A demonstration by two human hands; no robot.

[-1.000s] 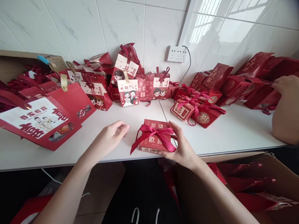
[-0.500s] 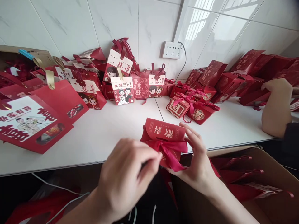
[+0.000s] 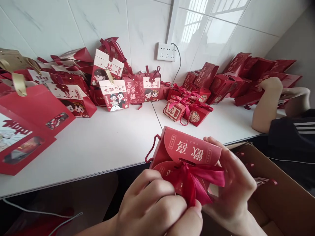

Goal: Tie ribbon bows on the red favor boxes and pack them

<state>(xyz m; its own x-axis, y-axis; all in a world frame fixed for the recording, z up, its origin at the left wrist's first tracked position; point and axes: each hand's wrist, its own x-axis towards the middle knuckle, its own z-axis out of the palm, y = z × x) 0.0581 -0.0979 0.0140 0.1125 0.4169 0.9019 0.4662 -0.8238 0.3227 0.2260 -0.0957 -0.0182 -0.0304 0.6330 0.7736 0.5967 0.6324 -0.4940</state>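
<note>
A red gift box (image 3: 169,139) with gold characters is held close in front of me, over the table's front edge. Its right end rests in my right hand (image 3: 236,183), with fingers curled around the far side. Across the front lies a dark pink satin ribbon (image 3: 211,175) tied in a bow. My left hand (image 3: 157,206) is closed, its thumb and forefinger pinching a hanging part of that ribbon. A twisted red cord handle (image 3: 150,150) loops out from the box's left end. My left fingers hide the lower left of the box.
Red gift bags (image 3: 115,95) stand along the tiled wall on the left. Small ribboned boxes (image 3: 174,109) sit at mid-table, with more red boxes behind. At the right, another person's arm (image 3: 267,101) reaches among boxes. A cardboard carton (image 3: 278,177) stands below the table edge.
The box has come nearer and tilted, and its cord handle now shows. My left hand has moved right and lower along the bow. The view has shifted right.
</note>
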